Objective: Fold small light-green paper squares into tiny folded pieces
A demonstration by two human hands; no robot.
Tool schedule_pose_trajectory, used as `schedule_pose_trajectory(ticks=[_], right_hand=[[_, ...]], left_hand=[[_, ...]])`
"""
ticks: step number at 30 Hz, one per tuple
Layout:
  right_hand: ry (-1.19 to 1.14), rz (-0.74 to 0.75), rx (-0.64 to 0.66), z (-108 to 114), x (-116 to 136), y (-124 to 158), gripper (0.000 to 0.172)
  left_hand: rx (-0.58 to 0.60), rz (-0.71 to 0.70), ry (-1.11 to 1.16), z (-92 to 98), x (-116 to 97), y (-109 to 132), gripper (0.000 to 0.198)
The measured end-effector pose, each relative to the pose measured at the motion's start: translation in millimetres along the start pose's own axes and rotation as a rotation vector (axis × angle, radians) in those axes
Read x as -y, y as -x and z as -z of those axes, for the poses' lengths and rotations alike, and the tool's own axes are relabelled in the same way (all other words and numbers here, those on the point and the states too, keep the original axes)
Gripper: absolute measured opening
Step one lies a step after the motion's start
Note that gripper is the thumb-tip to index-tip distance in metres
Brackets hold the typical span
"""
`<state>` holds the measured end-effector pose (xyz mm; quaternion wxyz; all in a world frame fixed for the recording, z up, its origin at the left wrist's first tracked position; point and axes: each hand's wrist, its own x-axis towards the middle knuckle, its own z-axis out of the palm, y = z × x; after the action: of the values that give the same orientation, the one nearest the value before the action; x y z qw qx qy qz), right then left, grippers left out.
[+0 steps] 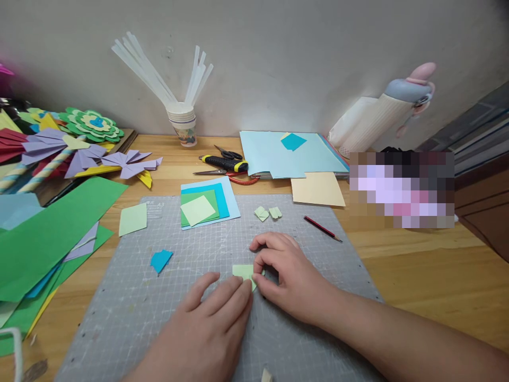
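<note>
A small light green sheet of folded paper [242,270] lies on the grey cutting mat [139,329]. My left hand [217,318] rests with its fingers stretched out, the fingertips pressing on the paper's lower edge. At the paper's right side, my right hand [284,276] pinches it between thumb and index finger, covering that end. Beyond my hands lie two little folded green paper pieces [261,214]. A folded blue paper piece [161,261] sits on the mat to the left.
Stacked paper squares [199,209] lie at the mat's back, with a pencil [322,228] at the right. Behind are a utility knife [225,163], scissors [210,172] and a cup of straws [185,127]. Green sheets [59,233] and paper flowers [93,124] crowd the left.
</note>
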<state>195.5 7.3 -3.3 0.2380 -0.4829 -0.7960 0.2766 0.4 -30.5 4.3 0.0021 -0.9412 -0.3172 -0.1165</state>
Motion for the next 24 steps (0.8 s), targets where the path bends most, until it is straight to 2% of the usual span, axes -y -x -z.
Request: schedule_pose_trajectory(ticks=[11,16,20,24], right_hand=[[-0.002,-0.004,0.005,0.0,-0.3,-1.5,0.012],[0.007,0.006,0.013,-1.2,-0.6,-0.4,0.012],[0.068,0.054,-0.004,8.8,2.9,4.9,0.004],[0.208,0.224,0.089,18.8,11.0,19.3,0.024]], left_hand=[[-0.018,-0.001,-0.004,-5.5,-0.8,3.3,0.027],[-0.005,0.075,0.049,-5.5,-3.4,2.0,0.027],[0.005,0.097,0.062,-3.4,-4.8,-0.4,0.026],[0.015,0.108,0.06,-2.1,-4.9,0.5,0.027]])
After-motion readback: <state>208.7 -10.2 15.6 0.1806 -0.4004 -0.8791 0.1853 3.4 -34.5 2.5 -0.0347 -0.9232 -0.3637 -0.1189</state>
